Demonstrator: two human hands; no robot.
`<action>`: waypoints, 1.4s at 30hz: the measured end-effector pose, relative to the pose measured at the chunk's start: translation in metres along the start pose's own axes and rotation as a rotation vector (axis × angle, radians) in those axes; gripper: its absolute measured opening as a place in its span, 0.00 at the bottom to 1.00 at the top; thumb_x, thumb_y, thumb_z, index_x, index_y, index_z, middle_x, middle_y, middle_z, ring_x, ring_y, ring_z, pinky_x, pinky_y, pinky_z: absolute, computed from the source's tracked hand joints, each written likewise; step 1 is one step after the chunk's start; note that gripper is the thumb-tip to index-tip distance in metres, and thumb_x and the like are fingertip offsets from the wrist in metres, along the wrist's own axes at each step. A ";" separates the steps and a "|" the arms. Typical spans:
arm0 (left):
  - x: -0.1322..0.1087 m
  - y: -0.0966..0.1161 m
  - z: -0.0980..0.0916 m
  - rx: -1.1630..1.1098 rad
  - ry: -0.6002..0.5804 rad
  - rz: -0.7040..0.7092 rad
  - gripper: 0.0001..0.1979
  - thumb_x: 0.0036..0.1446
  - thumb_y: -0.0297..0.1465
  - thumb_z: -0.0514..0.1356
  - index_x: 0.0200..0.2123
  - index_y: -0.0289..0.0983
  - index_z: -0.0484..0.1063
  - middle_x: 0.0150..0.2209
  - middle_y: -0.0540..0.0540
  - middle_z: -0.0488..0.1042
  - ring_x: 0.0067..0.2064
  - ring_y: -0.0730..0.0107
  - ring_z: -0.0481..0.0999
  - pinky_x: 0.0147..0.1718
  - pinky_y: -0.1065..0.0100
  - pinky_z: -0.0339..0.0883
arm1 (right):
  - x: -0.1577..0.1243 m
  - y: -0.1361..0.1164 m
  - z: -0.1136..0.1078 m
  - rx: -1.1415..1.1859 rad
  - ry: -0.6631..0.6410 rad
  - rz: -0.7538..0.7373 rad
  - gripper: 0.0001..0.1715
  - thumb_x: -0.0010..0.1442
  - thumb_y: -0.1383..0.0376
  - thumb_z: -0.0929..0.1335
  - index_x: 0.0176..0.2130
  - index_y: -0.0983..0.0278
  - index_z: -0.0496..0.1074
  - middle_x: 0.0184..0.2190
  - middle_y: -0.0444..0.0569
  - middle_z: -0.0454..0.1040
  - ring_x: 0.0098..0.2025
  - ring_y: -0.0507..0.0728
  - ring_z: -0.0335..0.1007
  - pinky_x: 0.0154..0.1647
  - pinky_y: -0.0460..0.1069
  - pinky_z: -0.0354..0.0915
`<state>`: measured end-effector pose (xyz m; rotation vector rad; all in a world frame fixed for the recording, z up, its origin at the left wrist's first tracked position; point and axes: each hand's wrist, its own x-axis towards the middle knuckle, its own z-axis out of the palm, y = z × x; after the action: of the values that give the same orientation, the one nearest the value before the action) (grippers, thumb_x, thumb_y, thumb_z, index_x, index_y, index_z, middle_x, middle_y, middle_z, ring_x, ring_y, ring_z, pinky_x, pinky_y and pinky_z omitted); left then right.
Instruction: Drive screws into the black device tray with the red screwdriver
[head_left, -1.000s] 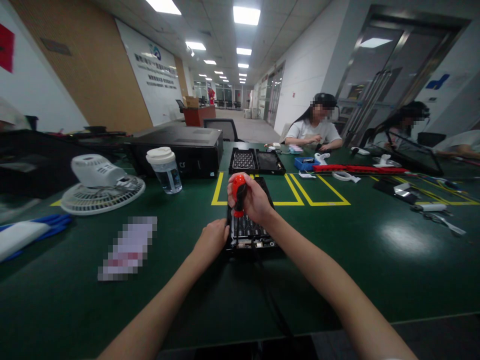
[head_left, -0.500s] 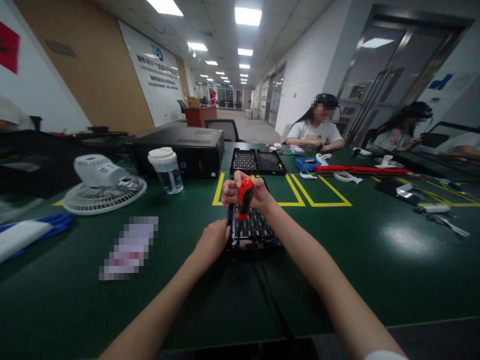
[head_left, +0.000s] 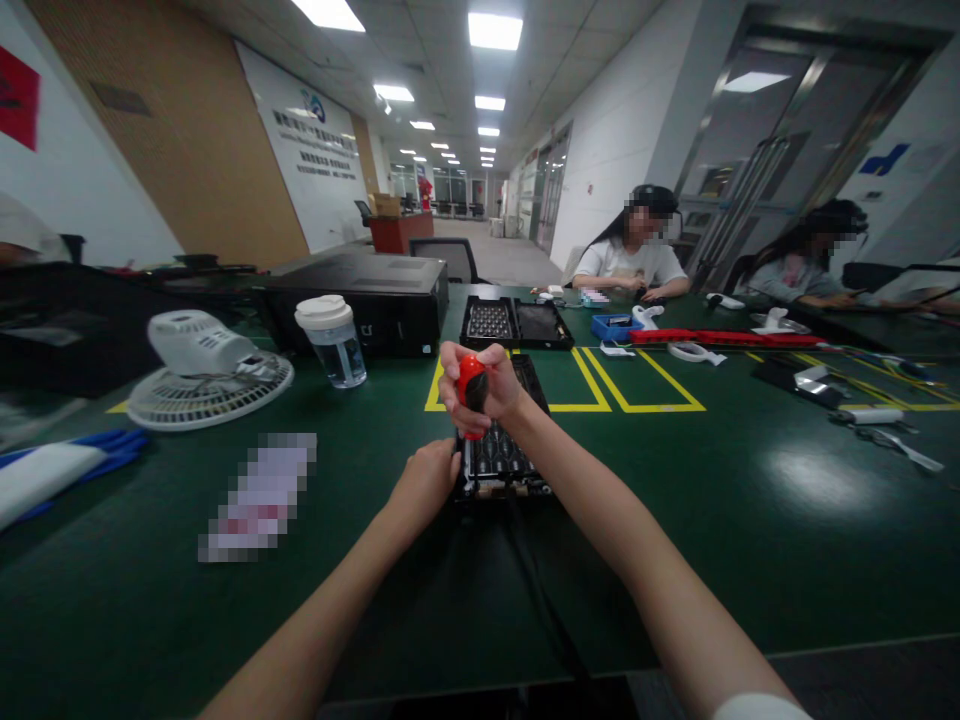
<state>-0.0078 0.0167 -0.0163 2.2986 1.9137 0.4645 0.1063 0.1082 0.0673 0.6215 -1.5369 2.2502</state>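
Note:
My right hand grips the red and black handle of a screwdriver above a black electronic device. The device lies on the green table and shows rows of dark rounded cells inside an open case. The screwdriver points down at its left side; the tip is hard to make out. My left hand is closed on the left edge of the case, its fingertips mostly hidden. A black cable runs from the near end toward me.
Beyond the device lies an open black case. To the left stand a lidded cup, a white fan and a large black box. A blue tray and white tape roll lie right. Two people sit across the table.
My right hand and the screwdriver have shifted slightly left, and the handle's tilt has changed. My left hand and the device stay in place.

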 end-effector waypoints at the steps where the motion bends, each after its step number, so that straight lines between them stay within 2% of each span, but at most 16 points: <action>1: 0.000 0.000 0.000 0.005 0.004 -0.004 0.12 0.61 0.31 0.48 0.39 0.35 0.70 0.37 0.42 0.75 0.39 0.66 0.75 0.37 0.69 0.63 | 0.001 0.001 0.002 0.013 -0.020 -0.013 0.11 0.50 0.58 0.58 0.32 0.62 0.56 0.25 0.49 0.74 0.10 0.51 0.59 0.09 0.47 0.58; 4: 0.000 0.000 0.002 0.024 0.015 -0.021 0.12 0.61 0.31 0.48 0.38 0.35 0.70 0.36 0.42 0.76 0.38 0.65 0.76 0.36 0.69 0.64 | 0.003 0.005 0.005 0.040 -0.030 -0.012 0.10 0.51 0.58 0.59 0.28 0.63 0.58 0.18 0.43 0.68 0.10 0.48 0.54 0.09 0.43 0.54; 7: 0.001 0.001 0.003 0.035 0.014 -0.022 0.12 0.60 0.30 0.48 0.37 0.35 0.70 0.37 0.41 0.76 0.40 0.65 0.76 0.37 0.69 0.64 | 0.003 0.008 0.007 0.029 -0.019 0.017 0.11 0.51 0.57 0.60 0.26 0.63 0.57 0.15 0.40 0.63 0.10 0.47 0.52 0.09 0.42 0.52; 16: 0.000 0.001 0.002 0.046 0.022 -0.024 0.12 0.61 0.31 0.48 0.37 0.35 0.69 0.37 0.41 0.76 0.39 0.65 0.75 0.37 0.69 0.64 | -0.002 0.007 0.018 -0.039 0.059 -0.046 0.12 0.54 0.57 0.60 0.28 0.64 0.61 0.17 0.40 0.63 0.11 0.46 0.52 0.10 0.41 0.53; 19: -0.001 0.001 0.002 0.024 0.011 -0.012 0.12 0.61 0.31 0.47 0.40 0.36 0.69 0.38 0.42 0.75 0.40 0.66 0.75 0.38 0.69 0.64 | -0.005 0.006 0.021 -0.088 0.130 -0.076 0.12 0.54 0.57 0.60 0.28 0.64 0.61 0.16 0.39 0.63 0.11 0.46 0.50 0.10 0.41 0.53; 22: 0.000 0.001 0.001 0.003 -0.013 -0.026 0.12 0.61 0.30 0.48 0.42 0.36 0.68 0.40 0.43 0.75 0.42 0.66 0.75 0.40 0.69 0.63 | -0.009 0.004 0.023 -0.142 0.262 -0.077 0.13 0.54 0.56 0.59 0.29 0.63 0.59 0.16 0.37 0.62 0.11 0.46 0.49 0.10 0.41 0.52; 30: 0.000 0.002 -0.002 -0.010 -0.040 -0.026 0.12 0.61 0.31 0.47 0.39 0.36 0.69 0.40 0.41 0.75 0.43 0.65 0.75 0.41 0.68 0.63 | -0.017 0.000 0.029 -0.255 0.515 -0.145 0.14 0.58 0.55 0.56 0.30 0.62 0.58 0.17 0.36 0.60 0.11 0.45 0.49 0.10 0.41 0.52; 38: 0.001 0.004 -0.002 0.008 -0.049 -0.028 0.13 0.61 0.30 0.46 0.40 0.35 0.69 0.40 0.40 0.75 0.43 0.64 0.75 0.42 0.67 0.64 | -0.019 0.002 0.033 -0.280 0.541 -0.233 0.11 0.57 0.58 0.57 0.32 0.63 0.61 0.18 0.37 0.62 0.13 0.45 0.52 0.12 0.41 0.53; 42: 0.000 0.006 -0.004 0.014 -0.049 -0.029 0.13 0.61 0.30 0.46 0.40 0.35 0.69 0.40 0.40 0.75 0.43 0.64 0.75 0.42 0.67 0.64 | -0.017 0.005 0.038 -0.346 0.596 -0.239 0.12 0.57 0.58 0.58 0.32 0.63 0.61 0.19 0.37 0.62 0.13 0.45 0.52 0.12 0.41 0.53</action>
<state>-0.0035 0.0151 -0.0106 2.2654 1.9312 0.3894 0.1237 0.0705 0.0665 0.0188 -1.3956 1.7145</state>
